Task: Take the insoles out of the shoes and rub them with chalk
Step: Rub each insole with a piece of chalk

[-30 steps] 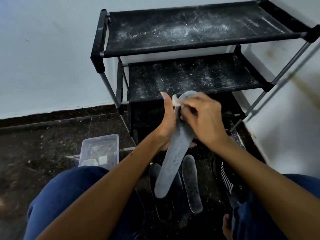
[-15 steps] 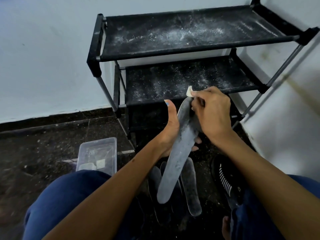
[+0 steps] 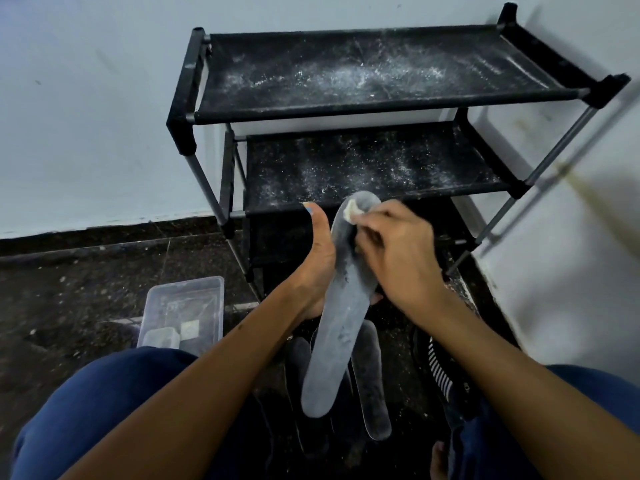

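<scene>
A long grey insole (image 3: 337,327) dusted white stands nearly upright in front of me. My left hand (image 3: 317,268) grips it from behind at its middle, thumb pointing up. My right hand (image 3: 398,254) pinches a small white piece of chalk (image 3: 350,211) and presses it against the insole's top end. Below, more insoles (image 3: 372,393) lie on the dark floor between my knees. A black shoe with white stripes (image 3: 438,368) sits on the floor to the right, partly hidden by my right forearm.
A black shoe rack (image 3: 363,109) with chalk dust on its two shelves stands against the white wall ahead. A clear plastic box (image 3: 183,313) with pieces of chalk inside rests on the floor at the left. My blue-clad knees fill the lower corners.
My right hand has slid the chalk back and forth across the insole's top end, and now it sits on the near side of the tip. The view shifted slightly.
</scene>
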A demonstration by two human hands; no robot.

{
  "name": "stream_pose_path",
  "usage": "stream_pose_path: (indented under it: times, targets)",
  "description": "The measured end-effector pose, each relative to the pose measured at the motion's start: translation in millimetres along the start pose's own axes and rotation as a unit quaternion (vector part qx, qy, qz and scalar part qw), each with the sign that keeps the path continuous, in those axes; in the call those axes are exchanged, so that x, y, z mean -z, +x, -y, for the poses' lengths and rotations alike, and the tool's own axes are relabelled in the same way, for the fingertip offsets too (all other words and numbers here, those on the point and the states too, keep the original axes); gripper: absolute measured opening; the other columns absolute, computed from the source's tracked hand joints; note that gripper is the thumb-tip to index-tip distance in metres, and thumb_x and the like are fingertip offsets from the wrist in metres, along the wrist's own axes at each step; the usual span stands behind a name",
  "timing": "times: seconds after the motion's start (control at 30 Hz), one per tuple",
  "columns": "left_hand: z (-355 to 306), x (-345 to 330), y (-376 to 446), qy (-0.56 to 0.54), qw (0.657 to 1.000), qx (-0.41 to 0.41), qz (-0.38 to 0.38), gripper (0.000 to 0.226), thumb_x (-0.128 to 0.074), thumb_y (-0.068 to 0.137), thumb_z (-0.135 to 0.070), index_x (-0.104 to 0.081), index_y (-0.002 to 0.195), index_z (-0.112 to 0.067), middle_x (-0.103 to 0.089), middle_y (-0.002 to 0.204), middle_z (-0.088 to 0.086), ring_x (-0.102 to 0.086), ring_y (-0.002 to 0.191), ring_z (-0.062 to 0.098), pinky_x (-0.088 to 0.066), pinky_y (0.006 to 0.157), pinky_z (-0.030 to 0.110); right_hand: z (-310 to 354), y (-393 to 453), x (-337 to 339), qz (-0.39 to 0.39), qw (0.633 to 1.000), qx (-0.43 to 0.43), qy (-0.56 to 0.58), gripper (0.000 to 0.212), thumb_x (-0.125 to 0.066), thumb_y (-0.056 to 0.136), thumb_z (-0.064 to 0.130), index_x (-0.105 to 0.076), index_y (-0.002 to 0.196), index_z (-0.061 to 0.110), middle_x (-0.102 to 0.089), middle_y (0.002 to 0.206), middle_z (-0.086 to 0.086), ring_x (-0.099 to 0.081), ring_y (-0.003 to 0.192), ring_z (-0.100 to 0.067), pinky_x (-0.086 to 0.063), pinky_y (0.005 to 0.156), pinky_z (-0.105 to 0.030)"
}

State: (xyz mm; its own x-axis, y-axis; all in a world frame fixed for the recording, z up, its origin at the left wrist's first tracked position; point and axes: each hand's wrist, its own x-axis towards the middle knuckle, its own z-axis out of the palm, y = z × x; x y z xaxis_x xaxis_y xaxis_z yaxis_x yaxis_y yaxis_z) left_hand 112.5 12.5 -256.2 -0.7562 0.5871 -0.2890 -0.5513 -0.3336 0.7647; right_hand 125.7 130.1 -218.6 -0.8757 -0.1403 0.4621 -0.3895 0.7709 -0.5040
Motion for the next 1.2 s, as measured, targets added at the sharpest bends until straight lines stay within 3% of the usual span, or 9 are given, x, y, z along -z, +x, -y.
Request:
stream_pose_path:
  times: [0.1,0.27,0.4,0.47,0.63,0.8,0.93,1.07,1.2]
  targets:
    - [-1,2,0,0.017,1.0,0.01,0.003,0.107,-0.008,0.053,-0.094,-0.067,0.107,-0.023,-0.071,0.086,0.008,-0.067,0.08,0.023,-0.054,0.068,0.038,-3,5,2,-0.015,1.0,-0.016,-0.003,0.02,-0.064,0.083,0.0,-0.07,0.102,0.0,-0.064,0.095,-0.013,-0.061,0.079,-0.019,-0.05,0.079,-0.022]
    - [3,3,2,0.044,0.999,0.012,0.015,0.118,-0.011,0.05,-0.093,-0.05,0.128,-0.014,-0.071,0.08,0.006,-0.067,0.069,0.022,-0.053,0.06,0.036,-11,9,4,-0.026,0.997,-0.068,-0.028,0.02,-0.063,0.085,0.005,-0.069,0.103,0.004,-0.061,0.093,-0.009,-0.051,0.072,-0.01,-0.038,0.071,-0.009]
    - [-4,6,2,0.0,0.999,-0.008,-0.031,0.11,-0.01,0.055,-0.093,-0.071,0.095,-0.009,-0.067,0.076,0.012,-0.065,0.07,0.023,-0.056,0.067,0.032,-1,-7,-6,0.036,0.998,-0.046,-0.028,0.016,-0.063,0.084,0.007,-0.072,0.097,0.006,-0.062,0.091,-0.009,-0.059,0.071,-0.018,-0.051,0.071,-0.024]
    - [-7,3,2,-0.001,1.0,-0.011,-0.026,0.109,-0.006,0.058,-0.092,-0.069,0.093,-0.01,-0.064,0.077,0.014,-0.061,0.07,0.026,-0.053,0.066,0.035,-5,-1,-4,0.013,0.999,-0.044,-0.025,0.016,-0.064,0.083,0.005,-0.072,0.097,0.005,-0.063,0.091,-0.011,-0.06,0.071,-0.019,-0.052,0.072,-0.026]
    - [-8,-3,3,-0.016,0.999,-0.016,0.038,0.108,-0.006,0.057,-0.092,-0.067,0.1,-0.014,-0.065,0.08,0.01,-0.06,0.069,0.023,-0.049,0.06,0.037,-13,13,2,-0.058,0.996,-0.065,0.005,0.017,-0.063,0.084,0.001,-0.071,0.099,0.003,-0.064,0.092,-0.011,-0.056,0.071,-0.012,-0.049,0.071,-0.019]
    - [-12,3,3,-0.014,0.999,-0.035,0.001,0.107,0.001,0.064,-0.089,-0.071,0.087,-0.013,-0.064,0.066,0.008,-0.061,0.062,0.02,-0.053,0.06,0.029,-7,-4,-4,0.019,0.998,-0.06,-0.01,0.017,-0.072,0.078,0.009,-0.072,0.095,0.006,-0.065,0.09,-0.007,-0.055,0.065,-0.009,-0.036,0.062,-0.002]
    - [-4,-3,3,-0.011,1.0,-0.017,0.023,0.11,-0.006,0.062,-0.09,-0.055,0.121,-0.01,-0.061,0.077,0.012,-0.061,0.065,0.025,-0.051,0.058,0.035,-12,4,3,-0.04,0.996,-0.076,0.004,0.016,-0.067,0.081,0.007,-0.072,0.096,0.004,-0.067,0.091,-0.011,-0.062,0.071,-0.017,-0.046,0.07,-0.015]
    - [-4,-5,3,-0.009,1.0,-0.014,-0.004,0.108,-0.003,0.062,-0.09,-0.066,0.103,-0.013,-0.067,0.08,0.01,-0.064,0.071,0.023,-0.053,0.063,0.036,-8,3,2,-0.059,0.996,-0.066,0.015,0.017,-0.066,0.082,0.003,-0.07,0.098,0.002,-0.069,0.094,-0.012,-0.062,0.075,-0.012,-0.043,0.074,-0.008]
    - [-13,0,7,-0.047,0.995,-0.028,-0.084,0.109,-0.005,0.069,-0.088,-0.071,0.104,-0.008,-0.07,0.104,0.013,-0.068,0.092,0.023,-0.058,0.078,0.031,10,-17,-12,0.027,0.999,-0.016,0.015,0.011,-0.066,0.082,0.006,-0.073,0.091,0.006,-0.069,0.084,-0.01,-0.064,0.071,-0.02,-0.054,0.071,-0.032]
